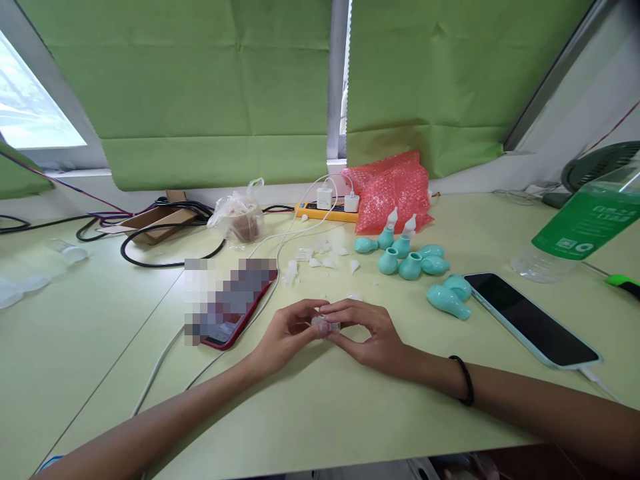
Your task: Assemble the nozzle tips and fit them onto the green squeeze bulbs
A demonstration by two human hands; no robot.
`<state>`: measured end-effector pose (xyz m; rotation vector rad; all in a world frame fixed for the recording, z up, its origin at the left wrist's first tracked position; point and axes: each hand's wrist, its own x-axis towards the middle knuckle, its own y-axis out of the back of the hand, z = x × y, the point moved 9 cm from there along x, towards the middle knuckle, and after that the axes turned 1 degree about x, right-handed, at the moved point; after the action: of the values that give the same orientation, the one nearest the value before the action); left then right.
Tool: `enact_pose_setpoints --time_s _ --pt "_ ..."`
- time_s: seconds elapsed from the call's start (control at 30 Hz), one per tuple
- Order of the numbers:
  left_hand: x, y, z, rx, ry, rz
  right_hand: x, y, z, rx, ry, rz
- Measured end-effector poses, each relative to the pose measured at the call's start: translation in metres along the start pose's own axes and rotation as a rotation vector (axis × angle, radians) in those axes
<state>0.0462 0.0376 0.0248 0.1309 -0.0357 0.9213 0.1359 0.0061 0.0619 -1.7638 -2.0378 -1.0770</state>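
My left hand [287, 333] and my right hand [367, 333] meet over the pale green table [320, 413], fingertips pinched together on a small clear plastic piece [326, 325]. Both hands are closed on it. Just beyond them lie several small clear plastic tips [320, 261] scattered on the table. Further right sit several teal rubber bulbs [417, 265], two of them upright with clear tips fitted [393, 230]. A black band circles my right wrist.
A red phone [230, 307] lies left of the hands with a white cable. A phone in a light blue case [533, 319] lies right. Behind are a pink bubble-wrap bag [395, 190], a yellow power strip [325, 212], a plastic bag [240, 217], black cables and a green-labelled bottle [580, 230].
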Motion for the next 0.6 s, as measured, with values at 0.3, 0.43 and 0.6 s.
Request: enact_pose_setpoints --time_s 0.3,0.43,0.6 --pt "0.0 0.008 -0.004 0.044 0.09 0.09 0.001 0.011 -0.019 -0.271 0.174 0.042" --pt "0.002 0.011 -0.002 0.002 0.134 0.115 0.012 0.031 -0.02 -0.694 0.299 0.112" --pt "0.002 0.012 0.0 -0.057 0.129 0.122 0.04 0.059 0.017 -1.317 0.12 0.042"
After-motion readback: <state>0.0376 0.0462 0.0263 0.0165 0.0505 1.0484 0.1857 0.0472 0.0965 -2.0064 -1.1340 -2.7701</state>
